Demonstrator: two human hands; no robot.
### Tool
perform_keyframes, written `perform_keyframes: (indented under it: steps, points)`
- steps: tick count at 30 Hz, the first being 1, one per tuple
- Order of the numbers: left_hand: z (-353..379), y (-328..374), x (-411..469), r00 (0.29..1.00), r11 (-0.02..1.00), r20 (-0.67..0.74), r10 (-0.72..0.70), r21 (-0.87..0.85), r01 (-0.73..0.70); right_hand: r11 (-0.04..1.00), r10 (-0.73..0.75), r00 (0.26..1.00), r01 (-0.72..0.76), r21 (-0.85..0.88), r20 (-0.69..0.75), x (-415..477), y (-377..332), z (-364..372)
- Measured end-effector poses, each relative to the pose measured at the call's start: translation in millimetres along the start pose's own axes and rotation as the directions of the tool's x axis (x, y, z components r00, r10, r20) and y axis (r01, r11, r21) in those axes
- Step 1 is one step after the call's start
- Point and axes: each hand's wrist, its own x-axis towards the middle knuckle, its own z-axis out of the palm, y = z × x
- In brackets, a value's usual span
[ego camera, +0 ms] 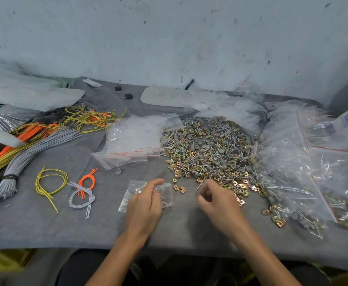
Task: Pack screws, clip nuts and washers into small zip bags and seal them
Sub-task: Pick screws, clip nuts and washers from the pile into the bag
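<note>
L hand [146, 203] holds the small zip bag [130, 194] by its mouth, fingers [156, 183] curled round the rim, prob. to keep it gaping toward 3 o'clock, where the R hand [218, 201] works; R fingers [207, 187] bent inward, nipping what looks like a screw [199, 186]; bag lies on the bench [86, 228], clear, crinkled, red seal line, seemingly a few pcs inside; hardware pile [208, 149] at 1 o'clock, near for quick picks; empty bags [133, 139] at 11; filled bags [288, 168] at 3.
</note>
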Motion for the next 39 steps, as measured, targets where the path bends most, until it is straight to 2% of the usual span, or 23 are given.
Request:
perform_keyframes:
  steps: [2,5,10,14,16,18,21,26,30,32,33,35,37,39]
  points:
    - [0.3,-0.9,0.3,1.0,1.0,0.003,-0.001,0.016,0.001,0.989,-0.017,1.0,0.017,0.147,0.001,-1.1,-15.6,13.0]
    - [-0.3,-1.7,0.2,1.0,1.0,0.01,-0.009,0.017,0.009,0.975,-0.084,0.996,0.076,0.208,0.029,2.3,-36.4,34.5]
    - [-0.2,0.2,0.4,1.0,1.0,0.004,-0.006,0.02,0.006,0.983,-0.091,0.996,0.087,0.165,0.02,9.9,-52.8,58.3]
    - [-1.8,2.7,0.1,1.0,1.0,-0.002,-0.011,-0.013,0.011,0.982,-0.125,0.992,0.126,0.138,-0.017,10.5,-41.2,48.7]
    - [-2.1,4.3,0.2,1.0,1.0,0.009,-0.013,-0.006,0.013,0.993,-0.1,0.993,0.103,0.05,-0.056,14.6,-25.5,31.6]
    - [-1.9,4.7,0.5,1.0,1.0,0.016,-0.021,-0.002,0.021,0.988,-0.054,0.995,0.041,-0.152,-0.083,21.4,-6.4,12.3]
    - [-2.9,5.8,0.3,1.0,1.0,0.01,-0.025,-0.006,0.026,0.917,0.049,0.995,-0.081,-0.391,-0.09,28.7,15.1,-4.0]
    - [-3.9,7.7,-0.3,1.0,1.0,0.013,-0.027,-0.01,0.027,0.893,0.105,0.993,-0.119,-0.434,-0.057,33.8,20.1,-5.8]
    - [-4.8,8.1,-0.2,0.999,0.999,0.017,-0.034,0.002,0.034,0.875,0.066,0.997,-0.079,-0.478,-0.044,31.9,21.4,-7.2]
    - [-3.9,7.6,-0.5,0.999,0.999,0.019,-0.033,0.0,0.033,0.916,0.032,0.997,-0.056,-0.398,-0.065,27.9,23.0,-8.4]
    - [-3.9,7.7,-0.7,0.999,0.999,0.02,-0.034,-0.002,0.034,0.951,0.029,0.997,-0.048,-0.304,-0.069,25.4,22.4,-9.1]
    - [-4.0,7.6,-0.7,0.999,0.999,0.021,-0.038,-0.003,0.038,0.996,0.09,0.995,-0.09,0.019,-0.048,20.6,15.9,-9.7]
    - [-3.8,6.5,-0.7,0.999,0.999,0.025,-0.041,0.001,0.041,0.918,0.162,0.987,-0.155,0.366,0.013,15.8,3.5,-6.9]
    - [-4.1,5.9,-0.8,0.999,0.999,0.026,-0.044,0.0,0.044,0.824,0.162,0.984,-0.176,0.539,0.074,12.6,-7.3,-1.1]
